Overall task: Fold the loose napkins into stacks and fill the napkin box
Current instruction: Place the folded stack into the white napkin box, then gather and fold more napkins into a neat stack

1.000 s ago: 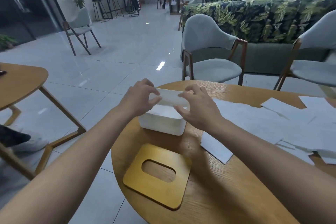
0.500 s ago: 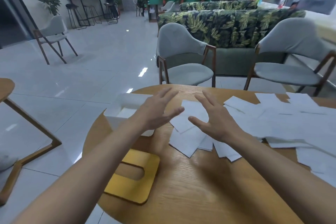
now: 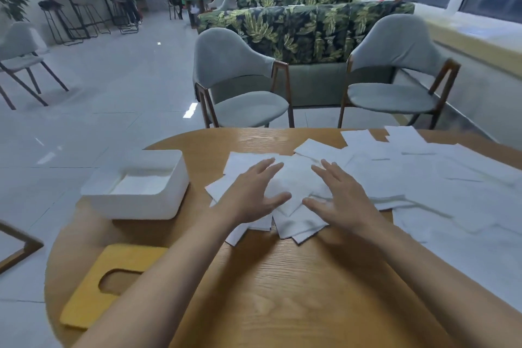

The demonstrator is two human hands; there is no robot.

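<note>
Head view: our left hand (image 3: 254, 195) and right hand (image 3: 339, 198) spread wide over the napkins (image 3: 295, 182), fingers straight, holding nothing; the box (image 3: 138, 206) sits at their nine o'clock.

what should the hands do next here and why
Probably draw both palms inward to gather the loose napkins between them into one pile for folding. The left hand and right hand lie open with fingers spread over that heap, gripping nothing, and the napkin box sits uncovered at the left, not yet full.
</note>
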